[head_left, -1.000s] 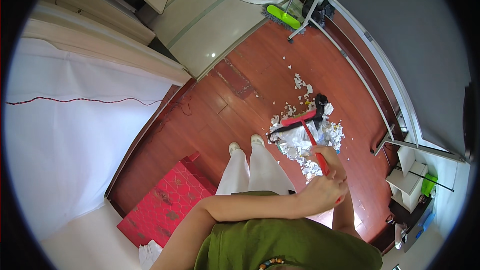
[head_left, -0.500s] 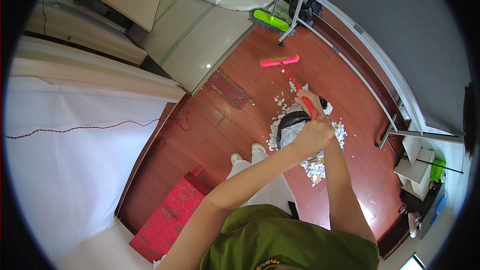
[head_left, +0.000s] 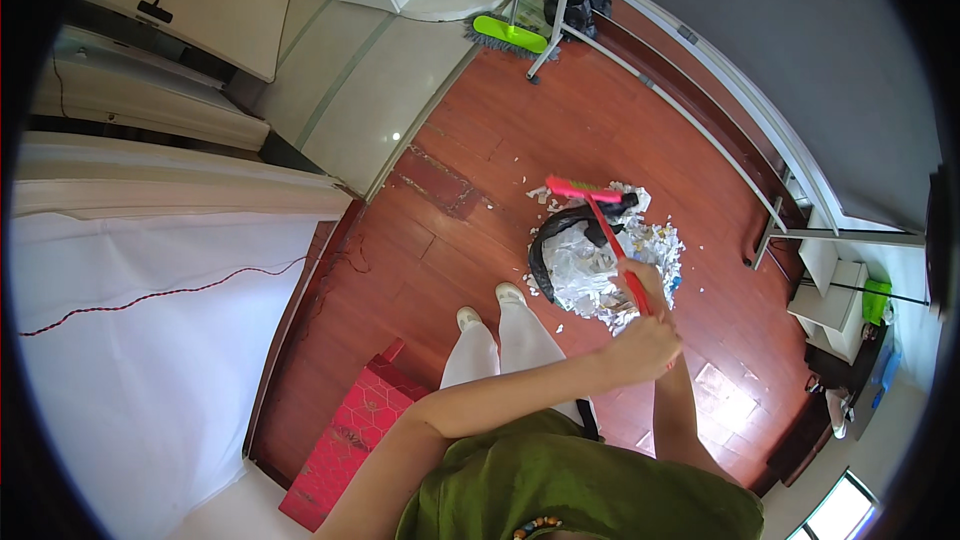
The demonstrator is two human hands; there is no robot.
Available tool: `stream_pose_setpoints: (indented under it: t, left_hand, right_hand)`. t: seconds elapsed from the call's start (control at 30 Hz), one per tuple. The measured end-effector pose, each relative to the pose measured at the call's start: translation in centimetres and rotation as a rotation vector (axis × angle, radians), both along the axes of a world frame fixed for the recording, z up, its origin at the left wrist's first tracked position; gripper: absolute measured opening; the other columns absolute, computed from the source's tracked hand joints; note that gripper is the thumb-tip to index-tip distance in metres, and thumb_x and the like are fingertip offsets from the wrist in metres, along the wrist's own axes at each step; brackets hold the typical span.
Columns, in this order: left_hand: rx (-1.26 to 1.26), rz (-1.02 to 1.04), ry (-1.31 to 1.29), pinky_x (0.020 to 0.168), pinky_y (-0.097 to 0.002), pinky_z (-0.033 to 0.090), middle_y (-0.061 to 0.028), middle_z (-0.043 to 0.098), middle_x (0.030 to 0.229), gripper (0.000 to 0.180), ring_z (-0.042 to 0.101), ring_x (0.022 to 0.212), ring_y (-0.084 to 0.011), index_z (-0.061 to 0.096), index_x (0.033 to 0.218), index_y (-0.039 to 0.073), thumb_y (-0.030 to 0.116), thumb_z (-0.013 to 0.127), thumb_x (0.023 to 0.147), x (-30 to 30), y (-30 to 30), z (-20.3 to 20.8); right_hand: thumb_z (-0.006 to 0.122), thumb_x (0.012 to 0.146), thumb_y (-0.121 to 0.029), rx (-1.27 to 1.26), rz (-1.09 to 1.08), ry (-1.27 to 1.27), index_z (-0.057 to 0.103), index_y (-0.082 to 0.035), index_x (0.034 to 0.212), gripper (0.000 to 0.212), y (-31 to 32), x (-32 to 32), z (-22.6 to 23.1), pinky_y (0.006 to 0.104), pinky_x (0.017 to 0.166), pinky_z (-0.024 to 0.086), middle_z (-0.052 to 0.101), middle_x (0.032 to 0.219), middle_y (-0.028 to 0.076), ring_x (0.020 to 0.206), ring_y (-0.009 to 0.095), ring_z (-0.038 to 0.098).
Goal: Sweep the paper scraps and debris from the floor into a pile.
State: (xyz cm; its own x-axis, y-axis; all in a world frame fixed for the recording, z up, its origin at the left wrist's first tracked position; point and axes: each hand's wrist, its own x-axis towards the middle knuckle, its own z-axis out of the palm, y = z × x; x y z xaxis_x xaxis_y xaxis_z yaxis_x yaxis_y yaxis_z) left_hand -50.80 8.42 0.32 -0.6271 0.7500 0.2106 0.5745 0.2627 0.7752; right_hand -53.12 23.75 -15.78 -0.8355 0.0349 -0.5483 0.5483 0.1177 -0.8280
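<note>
Both of my hands are wrapped around the red handle of a small pink-headed broom point(head_left: 585, 190). My left hand point(head_left: 640, 350) grips the lower end of the handle, its forearm crossing in from the left. My right hand point(head_left: 648, 285) holds the handle higher up. The broom head is at the far edge of a heap of white paper scraps point(head_left: 590, 275) on the floor. A black plastic bag point(head_left: 543, 258) lies around the left and far sides of the heap, partly among the scraps. My hands and forearms hide some of the heap's near side.
A red patterned box point(head_left: 355, 420) stands left of my feet. A green-headed broom point(head_left: 510, 35) leans far off beside black bags point(head_left: 580, 12). A wheeled white frame point(head_left: 680, 110) with a grey board lines the right, and white shelves point(head_left: 832, 310) stand near it.
The broom head has come nearer, from bare floor beyond the heap to its far edge. Both hands have moved nearer with it. More of the scrap heap and bag now shows.
</note>
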Motion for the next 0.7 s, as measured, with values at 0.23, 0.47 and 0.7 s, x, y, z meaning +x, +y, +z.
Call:
stream_pose_setpoints:
  t: [0.23,0.47,0.7]
  left_hand:
    - [0.009,-0.151,-0.071,0.07,-0.0418,0.057,-0.0145,0.064,0.076,0.018,0.064,0.093,-0.039,0.064,0.084,-0.002,0.013,0.067,0.075,3.6,-3.2,11.2]
    - [-0.13,0.022,0.139,0.074,-0.0433,0.058,-0.0146,0.066,0.08,0.015,0.068,0.088,-0.0388,0.064,0.084,0.0,0.011,0.066,0.074,1.7,-4.6,10.1]
    - [-0.228,0.119,0.175,0.066,-0.0396,0.057,-0.0102,0.067,0.079,0.007,0.066,0.087,-0.0313,0.064,0.075,0.002,0.008,0.065,0.073,-4.7,-6.6,-0.6]
  right_hand:
    - [0.074,0.073,-0.002,0.308,0.462,0.375,0.055,-0.003,0.077,0.019,-1.0,4.9,12.2,0.0349,0.058,0.043,0.052,0.069,0.013,0.061,0.03,0.05]
    - [0.077,0.078,-0.005,0.31,0.363,0.33,0.055,-0.002,0.079,0.023,-5.7,-0.6,12.1,0.0343,0.061,0.043,0.051,0.07,0.011,0.063,0.026,0.051]
    - [0.077,0.08,0.0,0.178,0.455,0.758,0.058,-0.002,0.087,0.02,-10.0,-9.1,-0.6,0.0308,0.068,0.047,0.059,0.081,0.009,0.072,0.024,0.056]
